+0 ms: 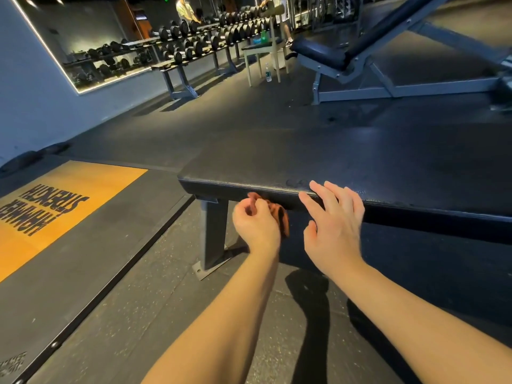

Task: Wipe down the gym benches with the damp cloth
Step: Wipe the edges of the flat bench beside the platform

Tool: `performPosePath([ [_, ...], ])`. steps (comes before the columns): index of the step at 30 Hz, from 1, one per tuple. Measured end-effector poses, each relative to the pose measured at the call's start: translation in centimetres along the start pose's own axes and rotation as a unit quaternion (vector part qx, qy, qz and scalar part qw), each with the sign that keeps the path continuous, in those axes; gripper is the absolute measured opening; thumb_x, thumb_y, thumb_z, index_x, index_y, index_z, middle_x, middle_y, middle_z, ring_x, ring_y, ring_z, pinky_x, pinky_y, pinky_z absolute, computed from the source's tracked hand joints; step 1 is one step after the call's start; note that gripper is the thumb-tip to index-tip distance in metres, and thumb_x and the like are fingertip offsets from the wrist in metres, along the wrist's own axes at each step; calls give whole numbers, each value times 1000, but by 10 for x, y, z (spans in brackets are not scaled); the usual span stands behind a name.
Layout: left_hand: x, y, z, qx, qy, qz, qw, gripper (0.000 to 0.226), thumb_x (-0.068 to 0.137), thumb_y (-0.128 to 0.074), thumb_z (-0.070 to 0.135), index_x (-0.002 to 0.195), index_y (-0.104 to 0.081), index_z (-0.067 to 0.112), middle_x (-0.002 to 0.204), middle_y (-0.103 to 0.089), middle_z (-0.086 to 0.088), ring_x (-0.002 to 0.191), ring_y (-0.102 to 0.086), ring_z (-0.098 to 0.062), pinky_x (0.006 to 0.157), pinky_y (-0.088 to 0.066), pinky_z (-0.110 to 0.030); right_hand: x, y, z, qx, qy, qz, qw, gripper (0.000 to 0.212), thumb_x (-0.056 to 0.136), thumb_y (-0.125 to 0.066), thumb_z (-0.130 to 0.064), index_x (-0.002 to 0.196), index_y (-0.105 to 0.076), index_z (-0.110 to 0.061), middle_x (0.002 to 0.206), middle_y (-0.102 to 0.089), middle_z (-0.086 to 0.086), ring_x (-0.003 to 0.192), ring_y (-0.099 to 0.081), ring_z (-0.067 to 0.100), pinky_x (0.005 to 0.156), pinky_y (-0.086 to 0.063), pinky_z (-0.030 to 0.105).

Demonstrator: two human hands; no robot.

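A flat black gym bench [346, 162] fills the middle of the view, its padded top stretching to the right. My left hand [256, 225] grips a bunched orange-brown cloth [282, 216] and holds it against the bench's near side edge, close to the left end. My right hand [333, 225] is spread with straight fingers, its fingertips lying on the near edge of the bench top just right of the cloth. Part of the cloth is hidden behind my left hand.
The bench's steel leg [213, 234] is bolted to the rubber floor below my left hand. An orange floor mat [63, 200] lies to the left. An incline bench [360, 51] stands at the back right, a dumbbell rack [194, 42] and a small stool [263, 51] at the back. People stand far behind.
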State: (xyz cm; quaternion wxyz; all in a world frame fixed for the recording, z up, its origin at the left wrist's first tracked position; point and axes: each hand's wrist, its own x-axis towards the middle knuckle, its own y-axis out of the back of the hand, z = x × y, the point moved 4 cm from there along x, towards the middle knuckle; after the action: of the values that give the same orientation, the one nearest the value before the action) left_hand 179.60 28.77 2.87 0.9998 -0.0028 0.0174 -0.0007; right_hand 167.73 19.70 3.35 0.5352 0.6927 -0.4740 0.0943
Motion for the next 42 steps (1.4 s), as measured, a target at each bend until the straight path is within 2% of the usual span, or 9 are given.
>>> performPosePath([
  [3,-10,-2,-6,30,-9,-37,999,7,100,-61,24,107,-64,24,107,-65,6,95,-62,-5,93,-53,-27,1,0,0,-2,-5,-1,1000,59,79,-76,-4,134,-67,-25,151,-52,4,143,-40,29,123,-15,50],
  [11,34,15,19,-54,23,47,997,7,100,-60,25,99,-64,31,105,-69,8,96,-66,-8,86,-55,-28,0,-1,2,2,-12,-23,1000,58,83,-74,-9,137,-64,-28,155,-49,1,145,-37,29,124,-13,50],
  [18,-5,1,-7,35,-11,-37,999,9,99,-64,24,106,-68,21,101,-68,6,93,-65,-7,84,-53,-20,0,1,-3,2,-10,-4,1000,58,80,-73,-2,134,-67,-24,151,-53,4,143,-40,31,123,-15,52],
  [22,41,23,13,-37,-11,48,998,12,97,-63,17,105,-72,12,93,-72,6,79,-67,1,76,-57,-17,0,1,0,-3,2,-16,1000,58,83,-72,-5,137,-65,-25,154,-49,2,145,-37,29,124,-12,49],
  [25,46,22,14,-40,6,59,997,14,100,-61,22,110,-70,22,99,-71,8,90,-68,-5,81,-57,-22,-1,1,1,-7,-4,-20,1000,59,83,-74,-8,137,-64,-27,155,-48,2,145,-36,29,124,-11,49],
  [29,6,3,-4,18,-32,-4,999,6,99,-63,24,97,-66,29,99,-67,8,91,-64,-6,80,-49,-19,0,-1,-1,-9,-8,-2,1000,59,81,-76,-7,135,-66,-27,153,-51,3,143,-38,29,123,-12,48],
  [32,-9,-2,-15,63,-42,-61,995,9,97,-66,24,105,-68,23,101,-66,9,94,-64,-5,88,-55,-24,1,-1,-2,-2,-12,7,1000,56,81,-74,-5,133,-67,-26,151,-53,4,143,-40,30,123,-16,51],
  [38,44,23,12,-17,-3,33,999,9,98,-64,23,104,-70,26,100,-72,7,94,-68,-9,87,-57,-28,-1,-1,3,-8,2,-18,1000,60,82,-74,-10,138,-64,-28,154,-49,2,144,-37,29,123,-10,47],
  [42,18,10,6,7,-13,16,1000,12,99,-63,25,110,-69,23,106,-70,4,97,-67,-11,93,-57,-30,-1,1,0,-7,-3,-16,1000,60,82,-75,-10,138,-63,-29,155,-48,1,145,-36,28,122,-9,46],
])
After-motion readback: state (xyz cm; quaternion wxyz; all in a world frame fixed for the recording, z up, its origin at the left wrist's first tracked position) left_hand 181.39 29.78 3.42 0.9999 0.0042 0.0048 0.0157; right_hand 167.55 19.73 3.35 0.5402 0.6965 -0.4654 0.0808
